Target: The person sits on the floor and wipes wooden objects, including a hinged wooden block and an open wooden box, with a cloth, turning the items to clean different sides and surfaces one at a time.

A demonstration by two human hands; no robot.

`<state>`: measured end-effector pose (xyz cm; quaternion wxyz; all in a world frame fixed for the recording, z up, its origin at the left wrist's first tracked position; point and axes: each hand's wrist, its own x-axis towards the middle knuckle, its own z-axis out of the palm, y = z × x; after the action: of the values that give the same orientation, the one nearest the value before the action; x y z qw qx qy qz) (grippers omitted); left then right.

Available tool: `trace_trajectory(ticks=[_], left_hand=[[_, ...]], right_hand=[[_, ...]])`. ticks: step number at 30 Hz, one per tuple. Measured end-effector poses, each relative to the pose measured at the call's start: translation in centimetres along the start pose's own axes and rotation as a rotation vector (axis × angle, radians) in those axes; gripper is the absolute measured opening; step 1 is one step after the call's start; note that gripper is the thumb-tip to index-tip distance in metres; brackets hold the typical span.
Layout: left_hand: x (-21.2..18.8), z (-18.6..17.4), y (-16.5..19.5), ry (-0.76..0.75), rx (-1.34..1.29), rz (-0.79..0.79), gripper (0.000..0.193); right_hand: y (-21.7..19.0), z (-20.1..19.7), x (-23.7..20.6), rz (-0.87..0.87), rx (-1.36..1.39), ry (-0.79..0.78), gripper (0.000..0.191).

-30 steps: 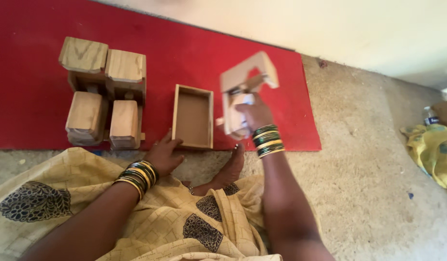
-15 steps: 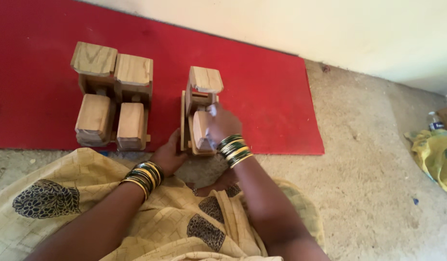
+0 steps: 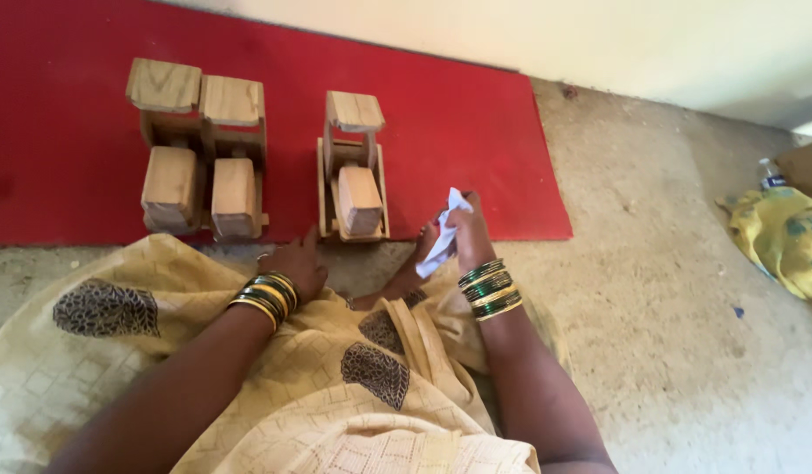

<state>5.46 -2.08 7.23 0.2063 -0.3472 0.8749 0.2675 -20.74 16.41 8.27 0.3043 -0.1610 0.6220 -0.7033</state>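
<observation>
The right hand [image 3: 463, 235] is closed around a white cloth [image 3: 441, 241] at the front edge of the red mat [image 3: 476, 132] — soft, light, easily bunched. Just left stands a small wooden stand [image 3: 353, 171], rigid and probably light; its side rails offer the best hold. The left hand [image 3: 296, 263] rests open, fingers down, before it.

We sit on a rough, speckled grey concrete floor [image 3: 669, 351], gritty and dusty underfoot. A flat red rectangular mat [image 3: 476, 132] lies across it ahead of us, its far edge running along the foot of a plain cream-coloured wall [image 3: 555, 35]. Daylight falls evenly over the floor and wall, with a darker shadowed strip at the upper right. Well apart to our right lies a crumpled yellow patterned cloth [image 3: 779, 237], with a small plastic bottle [image 3: 772, 174] just beside it.
</observation>
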Motion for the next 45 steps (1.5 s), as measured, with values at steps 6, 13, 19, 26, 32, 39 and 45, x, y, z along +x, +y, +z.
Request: trace_trajectory(ticks=[6,13,19,26,32,39,45], left_hand=[[-7.7,-0.7,2.6,-0.061,0.259,0.196,0.05],[-15.0,0.3,3.6,-0.06,0.111,0.155,0.04],[-16.0,0.5,2.7,-0.108,0.392,0.195,0.034],[-13.1,3.5,1.5,0.032,0.266,0.231,0.038],[-11.8,4.3,3.2,-0.138,0.511,0.233,0.034],[-12.9,4.4,5.6,-0.153,0.545,0.203,0.032],[-13.4,3.0,4.7,-0.152,0.461,0.223,0.035]], right_hand=[[-1.7,0.5,-2.1,-0.043,-0.027,0.026,0.02],[-3.4,4.0,-3.6,0.114,0.038,0.009,0.017],[-0.7,3.7,-1.0,-0.024,0.115,-0.158,0.017],[-2.0,3.6,-2.5,0.191,0.201,-0.058,0.042],[-1.9,1.8,-3.4,-0.195,0.13,-0.169,0.034],[-2.9,1.4,-4.6,-0.154,-0.17,0.007,0.029],[-2.8,2.1,-5.0,-0.263,-0.38,-0.12,0.014]])
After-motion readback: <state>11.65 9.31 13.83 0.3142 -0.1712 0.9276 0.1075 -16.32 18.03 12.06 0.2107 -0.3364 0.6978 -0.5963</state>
